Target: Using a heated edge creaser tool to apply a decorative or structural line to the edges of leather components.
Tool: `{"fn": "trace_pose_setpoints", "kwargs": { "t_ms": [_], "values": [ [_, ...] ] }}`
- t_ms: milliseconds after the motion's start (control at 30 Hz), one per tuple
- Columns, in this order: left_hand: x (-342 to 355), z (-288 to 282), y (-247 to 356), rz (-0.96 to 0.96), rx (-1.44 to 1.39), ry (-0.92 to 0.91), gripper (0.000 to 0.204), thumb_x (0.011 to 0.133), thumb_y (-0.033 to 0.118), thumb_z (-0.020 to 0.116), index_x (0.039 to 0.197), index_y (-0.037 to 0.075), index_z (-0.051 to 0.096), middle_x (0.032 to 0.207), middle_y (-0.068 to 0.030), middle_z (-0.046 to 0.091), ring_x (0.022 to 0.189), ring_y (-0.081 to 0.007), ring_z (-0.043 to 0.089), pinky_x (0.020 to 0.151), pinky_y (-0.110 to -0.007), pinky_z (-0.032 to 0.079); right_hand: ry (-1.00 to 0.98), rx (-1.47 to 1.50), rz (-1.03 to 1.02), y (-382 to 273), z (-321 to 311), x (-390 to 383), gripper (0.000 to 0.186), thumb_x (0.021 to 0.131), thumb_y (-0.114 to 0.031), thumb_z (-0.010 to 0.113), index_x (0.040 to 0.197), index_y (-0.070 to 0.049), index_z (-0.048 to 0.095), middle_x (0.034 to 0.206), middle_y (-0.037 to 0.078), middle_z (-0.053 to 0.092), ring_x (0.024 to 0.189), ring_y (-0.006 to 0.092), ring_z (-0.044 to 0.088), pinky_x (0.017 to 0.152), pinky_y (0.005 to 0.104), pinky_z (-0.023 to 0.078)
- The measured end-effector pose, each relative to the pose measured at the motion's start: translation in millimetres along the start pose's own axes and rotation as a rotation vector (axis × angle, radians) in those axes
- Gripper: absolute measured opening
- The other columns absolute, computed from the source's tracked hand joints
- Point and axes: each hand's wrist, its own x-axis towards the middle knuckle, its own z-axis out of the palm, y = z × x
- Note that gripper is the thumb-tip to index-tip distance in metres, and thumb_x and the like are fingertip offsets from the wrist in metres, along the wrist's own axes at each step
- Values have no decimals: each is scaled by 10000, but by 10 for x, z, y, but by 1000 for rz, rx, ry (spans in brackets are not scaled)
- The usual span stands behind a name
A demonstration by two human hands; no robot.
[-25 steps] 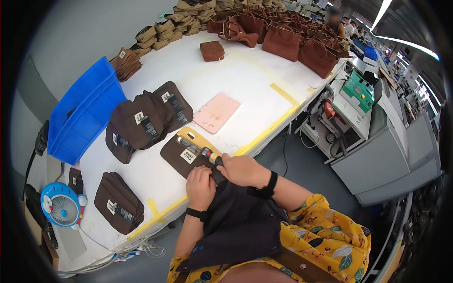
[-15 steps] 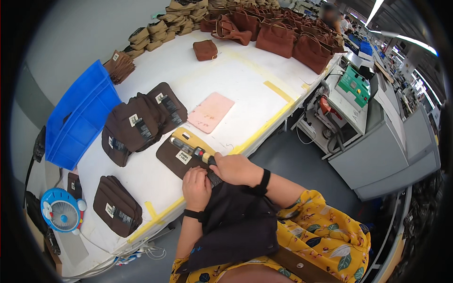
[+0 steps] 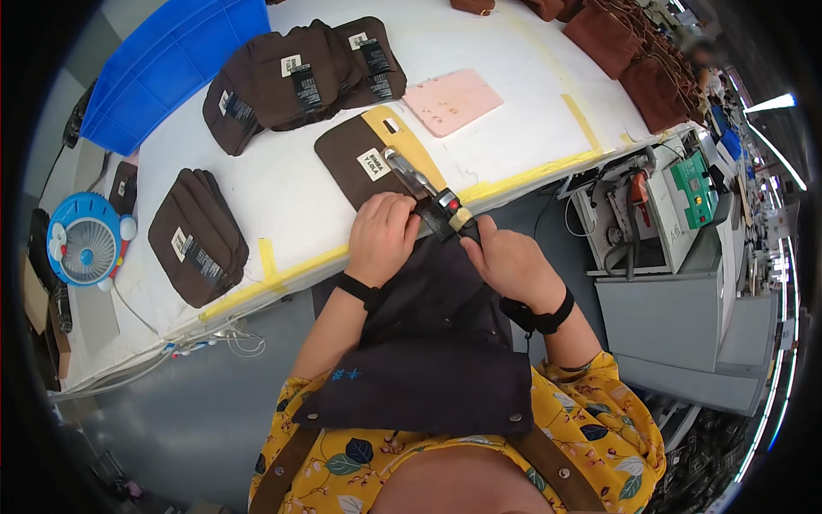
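My right hand (image 3: 516, 267) is closed around the grip of a hand tool (image 3: 449, 202) with a silvery tube, a black body and a red button. The tube lies over a dark brown fabric piece (image 3: 342, 163) that carries a white label (image 3: 373, 164). Alongside the label, a mustard-yellow panel (image 3: 415, 154) with a small slot runs along the piece's right side. My left hand (image 3: 383, 238) has its fingers bent together on the near edge of the brown piece, beside a black printed tag (image 3: 437, 224). The fingertips are partly hidden.
Brown labelled pieces (image 3: 291, 77) lie behind, and another stack (image 3: 199, 240) is at left. A pink card (image 3: 452, 101), a blue crate (image 3: 175, 64) and a blue fan (image 3: 87, 240) share the white table (image 3: 291, 231). Red-brown bags (image 3: 655, 90) sit far right, beyond a green machine (image 3: 693, 188).
My view has swung, so the table stands higher in the picture. My right hand has drawn back toward me, with the tool pointing more steeply away. The left hand stays at the piece's near edge.
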Motion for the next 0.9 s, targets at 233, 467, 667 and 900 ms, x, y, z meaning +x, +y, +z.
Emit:
{"fn": "trace_pose_setpoints", "kwargs": {
  "t_ms": [233, 467, 667, 900],
  "values": [
    [-49, -6, -14, 51, 41, 30, 166, 801, 19, 744, 955, 70, 710, 953, -69, 684, 975, -295, 670, 837, -417, 549, -99, 11, 66, -8, -160, -364, 335, 1050, -326, 585, 996, -6, 502, 653, 195, 650, 627, 437, 656, 568, 531, 516],
    [-37, -33, 20, 26, 30, -1, 173, 784, 11, 729, 946, 69, 717, 982, -62, 685, 1000, -289, 675, 862, -416, 550, -152, 5, 81, -8, -184, -277, 332, 1048, -315, 590, 996, 1, 503, 654, 197, 651, 621, 439, 654, 576, 532, 522],
    [1, -22, 10, 34, 35, -20, 206, 761, -9, 715, 955, 60, 711, 1034, -62, 708, 1083, -285, 685, 935, -421, 543, 5, 58, -16, -3, 10, 311, 330, 1044, -292, 590, 964, 23, 533, 681, 229, 662, 681, 442, 684, 606, 525, 544],
    [-10, -54, 18, 42, 48, -31, 210, 754, -12, 706, 951, 58, 705, 1032, -64, 707, 1084, -288, 683, 937, -424, 541, -71, 50, 17, -17, -64, 384, 350, 1046, -308, 588, 969, 30, 542, 705, 238, 673, 694, 447, 691, 626, 531, 555]
  ]
}}
